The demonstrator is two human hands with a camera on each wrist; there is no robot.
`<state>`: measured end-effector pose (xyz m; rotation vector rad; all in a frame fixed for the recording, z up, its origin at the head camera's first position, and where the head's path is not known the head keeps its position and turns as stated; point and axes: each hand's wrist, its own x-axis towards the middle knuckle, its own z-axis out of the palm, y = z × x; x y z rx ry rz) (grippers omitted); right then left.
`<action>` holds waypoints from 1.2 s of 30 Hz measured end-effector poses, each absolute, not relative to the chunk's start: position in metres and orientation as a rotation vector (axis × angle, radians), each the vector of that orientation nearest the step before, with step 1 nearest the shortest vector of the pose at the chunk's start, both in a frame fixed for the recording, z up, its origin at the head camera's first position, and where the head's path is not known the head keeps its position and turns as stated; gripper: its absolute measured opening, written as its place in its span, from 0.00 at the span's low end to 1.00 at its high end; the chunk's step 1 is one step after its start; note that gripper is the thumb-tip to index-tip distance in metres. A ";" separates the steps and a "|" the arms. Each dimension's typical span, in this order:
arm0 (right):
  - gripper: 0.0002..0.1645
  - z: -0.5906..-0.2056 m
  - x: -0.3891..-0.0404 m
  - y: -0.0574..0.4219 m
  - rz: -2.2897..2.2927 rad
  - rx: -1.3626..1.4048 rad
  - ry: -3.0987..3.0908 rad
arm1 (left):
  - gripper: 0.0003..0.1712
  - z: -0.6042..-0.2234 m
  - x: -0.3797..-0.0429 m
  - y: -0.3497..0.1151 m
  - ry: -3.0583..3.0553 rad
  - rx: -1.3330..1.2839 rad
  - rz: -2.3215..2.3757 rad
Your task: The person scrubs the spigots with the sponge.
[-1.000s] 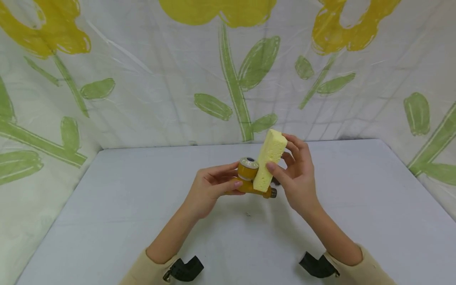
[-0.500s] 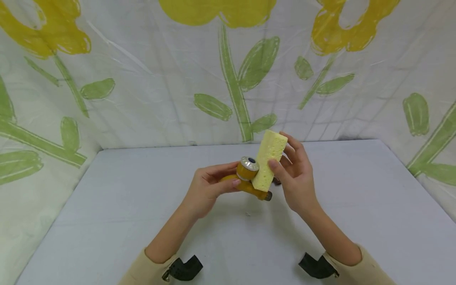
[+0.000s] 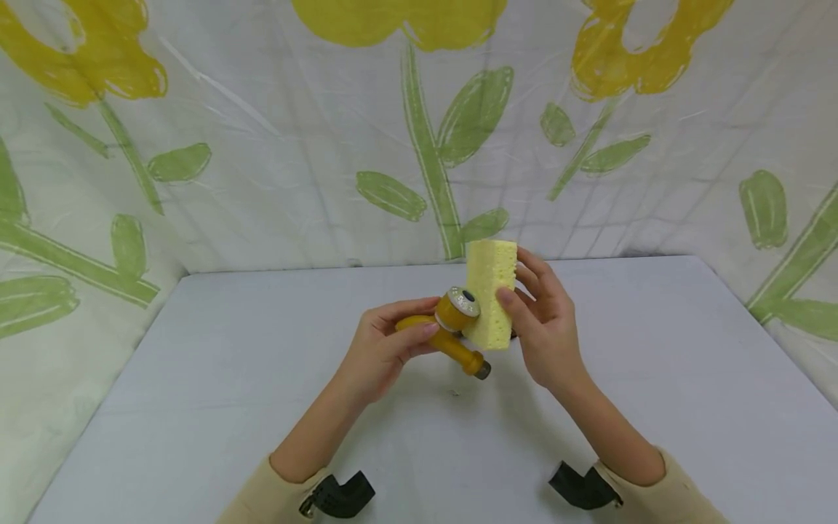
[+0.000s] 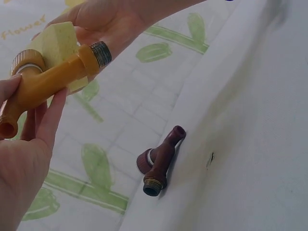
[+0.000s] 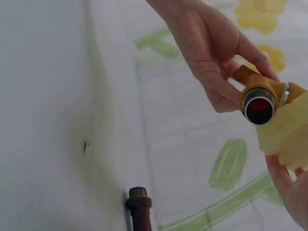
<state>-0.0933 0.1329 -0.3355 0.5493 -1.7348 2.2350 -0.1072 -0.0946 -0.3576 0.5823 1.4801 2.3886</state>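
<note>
My left hand grips a yellow-orange water tap by its body, thumb on the near side. The tap's round silver-topped knob tilts up to the right, and its dark threaded end points down to the right in the head view. Between thumb and fingers my right hand holds a pale yellow block sponge, standing nearly upright against the knob's right side. Both things are held above the table. In the right wrist view the sponge covers part of the tap.
A second tap, dark red, lies on the white table behind the hands, mostly hidden in the head view. A small dark mark shows on the tabletop. Behind the table hangs a white sheet with painted flowers.
The tap has turned in my left hand, its threaded end swinging down and toward me while the knob tips right. The sponge has swung from slanted to nearly upright and shifted slightly left.
</note>
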 end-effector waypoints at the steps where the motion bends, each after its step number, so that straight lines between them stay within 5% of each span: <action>1: 0.26 -0.335 -0.093 0.133 2.241 0.551 -1.732 | 0.28 -0.357 -0.107 -0.094 1.479 0.574 2.394; 15: 0.26 -0.336 -0.091 0.129 2.309 0.511 -1.757 | 0.25 -0.354 -0.107 -0.088 1.440 0.140 2.488; 19: 0.26 -0.336 -0.090 0.129 2.306 0.489 -1.777 | 0.14 -0.353 -0.106 -0.087 1.407 0.048 2.487; 28: 0.27 -0.331 -0.088 0.129 2.386 0.380 -1.864 | 0.21 -0.356 -0.107 -0.090 1.405 0.160 2.478; 36: 0.28 -0.327 -0.089 0.132 2.568 0.396 -1.925 | 0.15 -0.361 -0.110 -0.094 1.356 0.278 2.489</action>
